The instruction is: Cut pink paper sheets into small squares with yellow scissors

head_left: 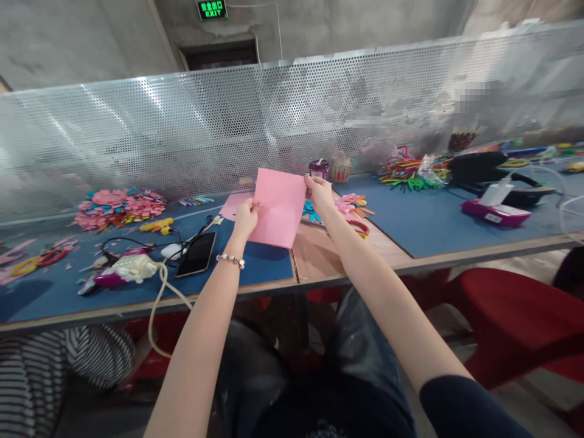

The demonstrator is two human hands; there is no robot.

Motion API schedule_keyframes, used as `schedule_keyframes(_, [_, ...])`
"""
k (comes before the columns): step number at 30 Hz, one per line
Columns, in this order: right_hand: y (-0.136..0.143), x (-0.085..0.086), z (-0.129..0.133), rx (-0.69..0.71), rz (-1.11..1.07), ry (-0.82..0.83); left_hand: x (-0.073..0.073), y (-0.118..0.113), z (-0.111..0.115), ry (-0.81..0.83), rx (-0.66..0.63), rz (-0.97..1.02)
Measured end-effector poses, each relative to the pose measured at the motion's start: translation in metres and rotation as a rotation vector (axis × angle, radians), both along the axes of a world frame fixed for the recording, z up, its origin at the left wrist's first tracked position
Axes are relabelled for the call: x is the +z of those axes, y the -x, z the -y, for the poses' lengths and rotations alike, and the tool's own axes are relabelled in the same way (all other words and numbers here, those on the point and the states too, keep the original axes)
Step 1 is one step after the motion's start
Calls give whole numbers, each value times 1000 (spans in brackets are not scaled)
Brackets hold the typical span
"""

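Pinching pink sheet (279, 210) with left grip (247, 218) and right grip (319, 192); apparently uncut, unlike cut pieces (116, 208) heaped far left on counter (260, 264).

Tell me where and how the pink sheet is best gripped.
Probably a light pinch at its side edges, coming from left and right: the pink sheet is thin, flat and tilted up, so both sides are within reach and there is no thick part to wrap around. The left hand pinches the left edge, the right hand the upper right corner.
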State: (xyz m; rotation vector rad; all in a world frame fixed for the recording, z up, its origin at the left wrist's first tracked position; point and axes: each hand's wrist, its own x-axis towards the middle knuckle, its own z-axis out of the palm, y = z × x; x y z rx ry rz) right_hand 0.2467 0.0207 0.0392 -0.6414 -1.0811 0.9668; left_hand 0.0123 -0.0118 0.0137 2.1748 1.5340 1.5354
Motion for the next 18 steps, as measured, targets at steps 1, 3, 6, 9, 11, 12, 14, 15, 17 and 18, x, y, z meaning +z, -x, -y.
schedule_keyframes(1, [0,0,0,4,-2,-8,0,0,0,-1,-3,6])
schedule_keyframes(3, [-1,1,-1,9,1,-23,-1,1,-1,-5,-8,16])
schedule_keyframes(6, [0,2,1,23,19,-37,-1,2,-1,-19,-4,38])
schedule_keyframes(9, [7,-1,4,98,82,-21,1,5,-1,-51,30,81])
schedule_keyframes(11, [13,-4,6,176,158,6,2,7,0,-77,55,114])
schedule_keyframes(12, [16,-6,7,214,200,21,3,9,1,-89,65,128])
schedule_keyframes(14, [21,-11,7,270,273,43,3,11,1,-113,81,152])
schedule_keyframes(15, [23,-13,7,288,302,49,3,12,1,-125,89,163])
schedule_keyframes(17, [25,-16,7,321,348,54,1,14,0,-150,105,183])
schedule_keyframes(18, [25,-18,8,341,370,53,1,15,-1,-160,112,193])
